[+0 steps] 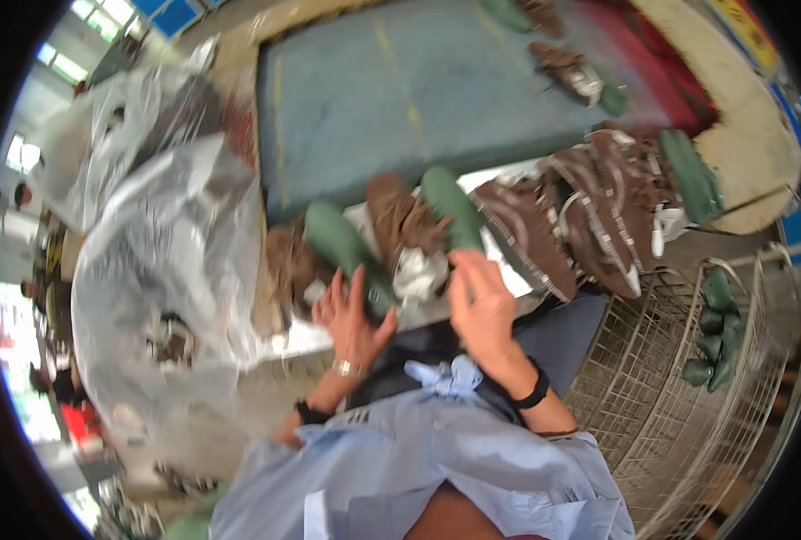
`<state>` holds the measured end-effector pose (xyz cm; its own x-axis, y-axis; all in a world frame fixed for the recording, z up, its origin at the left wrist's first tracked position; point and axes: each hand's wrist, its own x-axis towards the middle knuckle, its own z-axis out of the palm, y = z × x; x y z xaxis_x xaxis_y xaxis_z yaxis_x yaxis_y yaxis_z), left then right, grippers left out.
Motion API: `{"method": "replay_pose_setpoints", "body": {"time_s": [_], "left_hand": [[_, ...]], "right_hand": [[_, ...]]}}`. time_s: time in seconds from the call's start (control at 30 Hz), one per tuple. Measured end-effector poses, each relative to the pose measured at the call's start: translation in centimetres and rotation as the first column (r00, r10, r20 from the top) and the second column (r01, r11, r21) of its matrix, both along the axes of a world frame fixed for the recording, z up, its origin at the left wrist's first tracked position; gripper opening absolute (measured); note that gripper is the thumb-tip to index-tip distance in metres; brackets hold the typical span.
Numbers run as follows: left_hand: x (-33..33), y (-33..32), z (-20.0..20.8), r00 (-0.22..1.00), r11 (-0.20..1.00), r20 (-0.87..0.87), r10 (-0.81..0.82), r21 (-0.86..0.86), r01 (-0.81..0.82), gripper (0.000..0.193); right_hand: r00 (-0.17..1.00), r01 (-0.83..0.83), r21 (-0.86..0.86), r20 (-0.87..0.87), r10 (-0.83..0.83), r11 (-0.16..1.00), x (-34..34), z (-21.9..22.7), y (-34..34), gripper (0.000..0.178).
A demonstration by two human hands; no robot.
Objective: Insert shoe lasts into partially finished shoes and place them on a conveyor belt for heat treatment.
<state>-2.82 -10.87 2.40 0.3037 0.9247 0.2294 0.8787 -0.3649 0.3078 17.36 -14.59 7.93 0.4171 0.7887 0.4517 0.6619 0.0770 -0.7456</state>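
Note:
Along the table's near edge, brown shoe uppers lie beside green shoe lasts. My left hand [351, 321] is open, fingers spread, over the near end of one green shoe last [335, 236]; I cannot tell whether it touches. Just to its right, a brown shoe upper [391, 211] has crumpled white material [421, 274] at its near end. My right hand [483, 306] has its fingers bent together at the near end of a second green shoe last [450, 207]. What the fingertips grip is hidden. Another brown upper [288, 265] sits left of the first last.
Several brown uppers [598, 202] are lined up to the right, with green lasts [691, 175] past them. Clear plastic sheeting [162, 261] bulges at the left. A wire cart [639, 360] holding green lasts [715, 333] stands at the right. The tabletop [346, 117] is blue-grey.

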Motion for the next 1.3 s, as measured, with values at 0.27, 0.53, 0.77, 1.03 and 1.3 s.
{"method": "replay_pose_setpoints", "body": {"time_s": [0.27, 0.53, 0.77, 1.03, 1.3], "left_hand": [[0.8, 7.1, -2.5, 0.967, 0.966, 0.102, -0.233, 0.143, 0.218, 0.069], [2.7, 25.6, -4.1, 0.890, 0.877, 0.034, -0.454, 0.191, 0.440, 0.062], [2.2, 28.7, -3.3, 0.903, 0.908, -0.110, -0.415, 0.012, 0.419, 0.059], [5.7, 20.0, 1.7, 0.668, 0.667, 0.062, -0.742, -0.041, 0.744, 0.052], [4.3, 7.5, 0.5, 0.683, 0.661, 0.089, -0.725, -0.189, 0.726, 0.037]], "right_hand": [[0.974, 0.019, -0.129, 0.228, 0.011, 0.992, 1.0, -4.9, 0.1, 0.031], [0.912, 0.023, -0.089, 0.411, 0.016, 0.996, 1.5, -6.2, 0.6, 0.039], [0.980, 0.097, -0.022, 0.174, -0.092, 0.995, 1.0, -6.1, 0.7, 0.053], [0.988, 0.112, -0.049, -0.101, -0.117, 0.992, 1.6, -7.9, 0.4, 0.061], [0.975, 0.043, -0.039, -0.218, -0.050, 0.998, 0.1, -8.3, -0.6, 0.061]]}}
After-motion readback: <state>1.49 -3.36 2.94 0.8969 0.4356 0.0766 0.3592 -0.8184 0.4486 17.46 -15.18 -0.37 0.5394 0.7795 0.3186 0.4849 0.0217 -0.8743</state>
